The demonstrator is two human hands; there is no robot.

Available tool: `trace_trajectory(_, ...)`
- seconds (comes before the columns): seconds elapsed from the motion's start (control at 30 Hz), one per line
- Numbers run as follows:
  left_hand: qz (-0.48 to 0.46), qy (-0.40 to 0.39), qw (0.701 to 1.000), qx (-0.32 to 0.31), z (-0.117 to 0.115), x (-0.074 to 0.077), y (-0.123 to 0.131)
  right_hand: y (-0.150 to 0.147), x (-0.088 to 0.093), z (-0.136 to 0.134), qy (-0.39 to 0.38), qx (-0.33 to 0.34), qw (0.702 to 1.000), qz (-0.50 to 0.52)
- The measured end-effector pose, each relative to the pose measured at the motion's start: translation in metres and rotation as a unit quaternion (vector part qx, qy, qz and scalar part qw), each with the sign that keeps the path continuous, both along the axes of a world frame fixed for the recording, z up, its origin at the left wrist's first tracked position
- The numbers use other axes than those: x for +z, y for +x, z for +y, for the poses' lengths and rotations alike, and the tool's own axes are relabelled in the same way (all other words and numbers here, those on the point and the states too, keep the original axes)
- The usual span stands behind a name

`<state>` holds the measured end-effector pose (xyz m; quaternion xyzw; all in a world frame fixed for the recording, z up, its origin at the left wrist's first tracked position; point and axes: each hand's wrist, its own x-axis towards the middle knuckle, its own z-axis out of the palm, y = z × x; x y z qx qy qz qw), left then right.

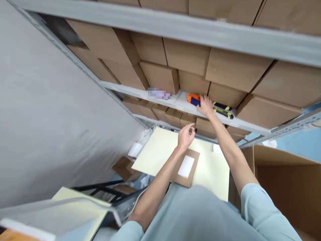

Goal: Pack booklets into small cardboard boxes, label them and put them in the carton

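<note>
My right hand (206, 106) reaches up to the grey shelf (180, 103) and rests its fingers on an orange and blue tool (193, 99). Two black and yellow utility knives (223, 110) lie just right of that hand on the same shelf. My left hand (185, 135) hovers lower, above a pale yellow table (155, 150), with its fingers curled and a small dark thing pinched at the fingertips. A small brown cardboard packet with a white label (186, 167) lies on the table beside my left forearm.
Brown cardboard boxes (235, 67) fill the shelves above and below. A large open carton (286, 180) stands at the right. A grey wall (50, 117) runs along the left. A small brown box (124, 167) and a black metal frame (105, 187) sit lower left.
</note>
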<state>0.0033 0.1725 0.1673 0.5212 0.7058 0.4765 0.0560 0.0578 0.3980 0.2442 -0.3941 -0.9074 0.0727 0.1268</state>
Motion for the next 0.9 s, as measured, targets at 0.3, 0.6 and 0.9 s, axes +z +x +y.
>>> trace_trajectory(0.3, -0.182, -0.187, 0.96, 0.102, -0.177, -0.123, 0.029, 0.2, -0.21, -0.204, -0.214, -0.182, 0.932, 0.229)
trace_trajectory(0.6, -0.157, -0.248, 0.952, 0.081, -0.195, -0.15, 0.032, 0.239, -0.274, -0.367, -0.578, -0.27, 0.745, 0.196)
trace_trajectory(0.9, -0.095, -0.232, 0.966, 0.07, -0.18, -0.169, 0.033, 0.205, -0.254, -0.371, -0.707, -0.151, 0.656, 0.219)
